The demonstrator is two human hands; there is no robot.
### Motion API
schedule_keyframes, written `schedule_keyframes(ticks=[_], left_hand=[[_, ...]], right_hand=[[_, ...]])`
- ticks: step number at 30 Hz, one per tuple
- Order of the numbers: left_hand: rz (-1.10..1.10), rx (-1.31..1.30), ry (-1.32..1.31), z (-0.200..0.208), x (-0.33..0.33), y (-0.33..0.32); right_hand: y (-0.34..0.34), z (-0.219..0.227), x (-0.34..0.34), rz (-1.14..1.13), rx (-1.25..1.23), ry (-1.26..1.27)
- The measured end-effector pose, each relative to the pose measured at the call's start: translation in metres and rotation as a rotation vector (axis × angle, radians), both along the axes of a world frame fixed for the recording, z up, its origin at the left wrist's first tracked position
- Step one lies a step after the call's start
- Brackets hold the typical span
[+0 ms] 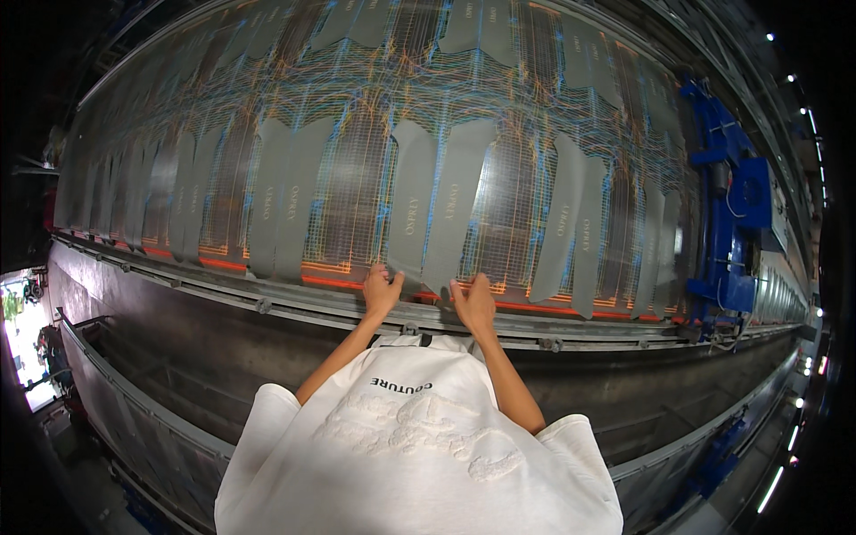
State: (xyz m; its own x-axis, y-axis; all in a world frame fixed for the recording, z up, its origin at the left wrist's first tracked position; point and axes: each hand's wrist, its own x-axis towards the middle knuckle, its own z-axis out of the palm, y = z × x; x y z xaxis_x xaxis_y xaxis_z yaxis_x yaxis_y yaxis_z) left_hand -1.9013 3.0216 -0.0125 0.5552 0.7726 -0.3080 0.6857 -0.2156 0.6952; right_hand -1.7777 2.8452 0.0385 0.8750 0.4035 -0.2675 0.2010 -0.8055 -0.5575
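In front of me, two long grey fabric panels point(413, 192) lie side by side on a long printing table point(352, 223) covered with coloured grid lines. Pale lettering runs along each panel. My left hand point(382, 290) is at the lower left corner of the left panel, fingers curled and thumb against its edge. At the lower end of the right-hand grey panel point(456, 196), my right hand point(475, 301) has its thumb and bent fingers at the corner. Both hands look closed on the fabric, though the fingertips are partly hidden.
More grey panels point(292, 196) lie in pairs along the table and across its far side. A metal rail point(267, 297) edges the near side, beside a red-orange strip. A blue machine carriage point(736, 201) spans the table at right. Behind me runs another long metal table edge point(143, 392).
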Motion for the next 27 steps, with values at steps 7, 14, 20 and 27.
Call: schedule_keyframes(ticks=[7, 14, 20, 27], left_hand=[[0.445, -1.029, -0.030, -0.035, 0.020, -0.002], [0.472, -1.140, -0.184, 0.041, 0.056, 0.048], [0.456, -1.055, -0.502, 0.159, 0.111, 0.056], [0.386, -0.475, -0.561, 0.338, 0.139, 0.061]], right_hand=[[0.008, -0.004, 0.003, -0.042, 0.162, 0.176], [-0.055, 0.002, 0.023, -0.372, 0.206, 0.168], [-0.115, 0.020, 0.022, -0.665, 0.272, -0.006], [-0.208, 0.029, 0.036, -1.041, 0.528, 0.066]])
